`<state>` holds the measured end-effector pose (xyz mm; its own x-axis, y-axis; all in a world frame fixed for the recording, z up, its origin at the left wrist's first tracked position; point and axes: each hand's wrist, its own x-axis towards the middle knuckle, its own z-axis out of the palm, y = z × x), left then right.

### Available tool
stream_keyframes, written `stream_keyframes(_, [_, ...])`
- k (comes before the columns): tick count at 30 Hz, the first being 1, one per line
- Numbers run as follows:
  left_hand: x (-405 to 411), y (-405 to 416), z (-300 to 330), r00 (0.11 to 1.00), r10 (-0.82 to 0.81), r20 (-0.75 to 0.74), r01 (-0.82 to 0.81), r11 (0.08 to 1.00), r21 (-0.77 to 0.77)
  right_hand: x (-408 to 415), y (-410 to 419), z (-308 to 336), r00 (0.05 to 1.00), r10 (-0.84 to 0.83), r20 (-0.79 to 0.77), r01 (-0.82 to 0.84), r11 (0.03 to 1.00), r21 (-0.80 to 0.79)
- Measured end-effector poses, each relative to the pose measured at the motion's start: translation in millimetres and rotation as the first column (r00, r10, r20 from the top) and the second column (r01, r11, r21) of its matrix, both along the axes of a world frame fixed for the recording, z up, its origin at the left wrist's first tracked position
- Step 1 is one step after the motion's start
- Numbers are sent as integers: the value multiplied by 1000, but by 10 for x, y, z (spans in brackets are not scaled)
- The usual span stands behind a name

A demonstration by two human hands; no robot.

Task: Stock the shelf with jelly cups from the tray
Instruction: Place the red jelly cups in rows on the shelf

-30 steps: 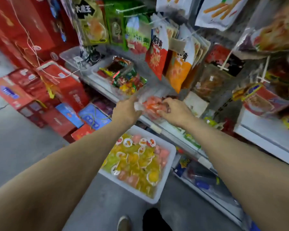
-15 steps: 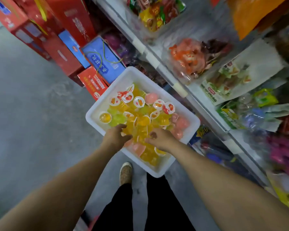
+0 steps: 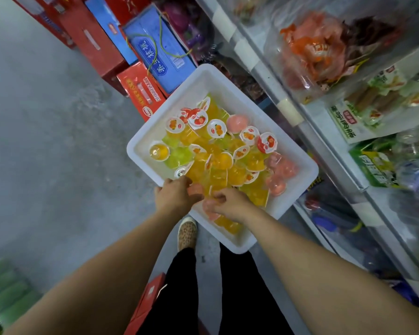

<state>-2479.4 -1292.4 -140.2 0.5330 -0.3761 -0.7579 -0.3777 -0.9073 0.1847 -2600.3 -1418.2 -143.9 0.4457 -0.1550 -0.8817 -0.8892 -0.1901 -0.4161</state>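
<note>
The shelf (image 3: 307, 131) runs along the three o'clock side, its upper ledge holding a clear bin of orange-wrapped sweets (image 3: 312, 52). Hard against its front edge sits the white tray (image 3: 300, 187), heaped with jelly cups (image 3: 218, 160) in yellow, green and pink. Stacked boxes (image 3: 160, 56) crowd the eleven o'clock corner; bare floor (image 3: 46, 141) lies open towards nine. Both hands work the six o'clock end of the heap. The left hand (image 3: 176, 197) has fingers curled on a pink cup (image 3: 196, 189); the right hand (image 3: 230, 204) curls down over another pink cup (image 3: 209, 209), though whether it truly grips I cannot tell. I would gather several cups per hand, squeezing gently since the foil lids look fragile, then lift straight up to clear the tray wall before swinging towards two o'clock.
</note>
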Motion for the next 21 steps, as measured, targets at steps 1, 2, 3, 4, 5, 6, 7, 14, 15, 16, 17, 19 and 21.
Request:
stream_keyframes(1, [6,-10,-19,1000,-11,-4,11,1000,8,-10,-3,-21,1000,24,-11,-24,1000,-9])
stream_keyframes(2, [9,-25,-25,1000,-30,-4,30,999,21,-25,-4,-34,999,47,-20,-47,998,-28])
stream_keyframes(3, [11,-48,-26,998,-60,2,60,997,38,-44,-1,-39,998,60,-26,-61,997,-46])
stream_keyframes(4, [13,-73,-16,996,-94,9,93,994,57,-66,8,-35,998,53,-32,-55,997,-56])
stream_keyframes(5, [14,-91,-12,993,-116,7,115,990,76,-87,22,-23,999,42,-28,-43,997,-60])
stream_keyframes(6, [18,-100,-10,992,-125,0,124,989,83,-108,37,-9,999,29,-28,-30,998,-60])
stream_keyframes(7, [20,-97,-14,993,-118,-14,119,990,80,-133,47,11,999,21,-25,-22,998,-60])
stream_keyframes(14, [8,54,141,936,309,-171,-338,923,-185,-324,-20,168,976,-215,-19,212,971,-107])
stream_keyframes(15, [-5,77,217,896,379,-232,-428,878,-216,-349,-25,232,957,-290,-3,289,954,-83])
stream_keyframes(16, [-14,104,307,847,437,-304,-512,825,-240,-372,-26,317,931,-365,19,365,930,-48])
stream_keyframes(17, [-22,130,399,798,474,-372,-579,774,-255,-394,-22,420,899,-436,41,437,900,-8])
stream_keyframes(19, [-32,172,611,734,486,-474,-649,708,-280,-445,0,656,821,-565,85,562,825,64])
stream_keyframes(21, [-46,179,816,674,476,-565,-703,649,-292,-508,51,885,713,-691,117,678,722,136])
